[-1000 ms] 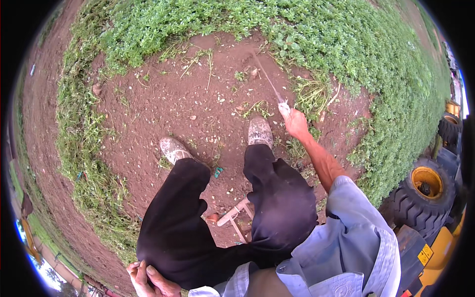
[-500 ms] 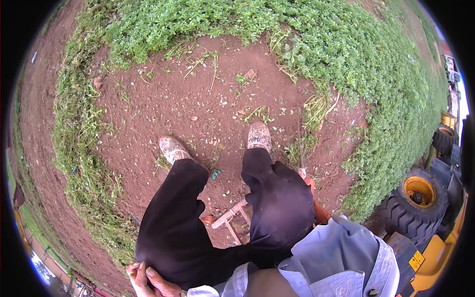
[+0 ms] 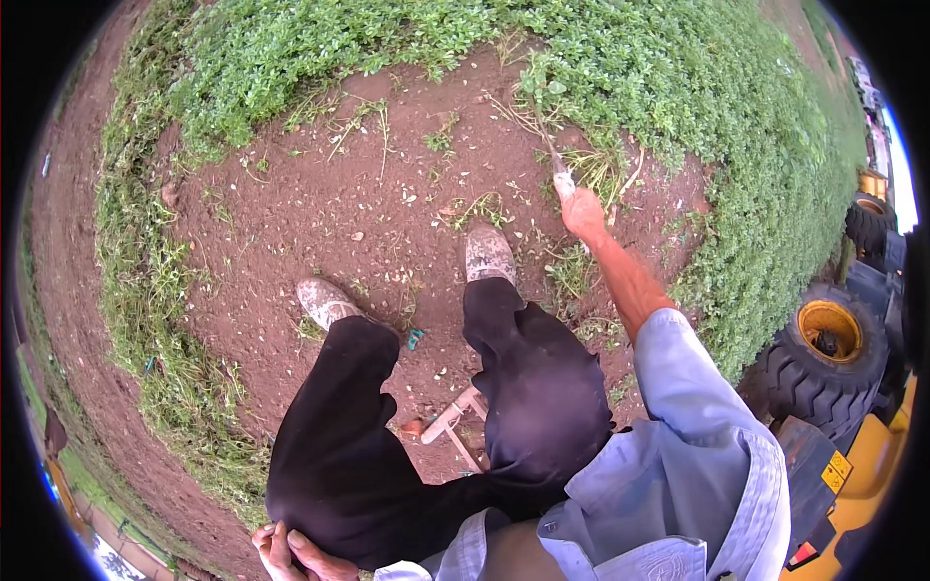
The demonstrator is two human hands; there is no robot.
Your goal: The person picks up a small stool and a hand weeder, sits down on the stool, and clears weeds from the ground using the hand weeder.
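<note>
Head view: brown soil fills the middle, with green plants banked thickly from 11 round to 3 o'clock and a yellow-and-dark vehicle at 3 to 4 o'clock. Black trousers reach toward 2 pale, soiled shoes near the centre. A pale wooden frame lies at 6 o'clock; if it bears weight, uneven soil could rock it, though the load is not visible.

At 2 o'clock the right hand closes fully around the pale handle of a thin hand tool, which points toward 11 o'clock at the edge of the plants. At 7 o'clock the left hand rests loosely curled on the trousers; I cannot tell whether it pinches cloth.

The likeliest mishap is a glancing blow to the nearer shoe, caused by a pull toward 7 o'clock that overshoots. The tool's tip is hard to make out against the leaves, so it could also strike something hidden. Loose stems just beside the tool could tangle on it, as neither hand steadies them; a slackening grip could let the handle twist.

For markings, a yellow label with dark symbols sits at 4 o'clock, and a faint emblem marks the blue shirt; neither is clearly legible.
</note>
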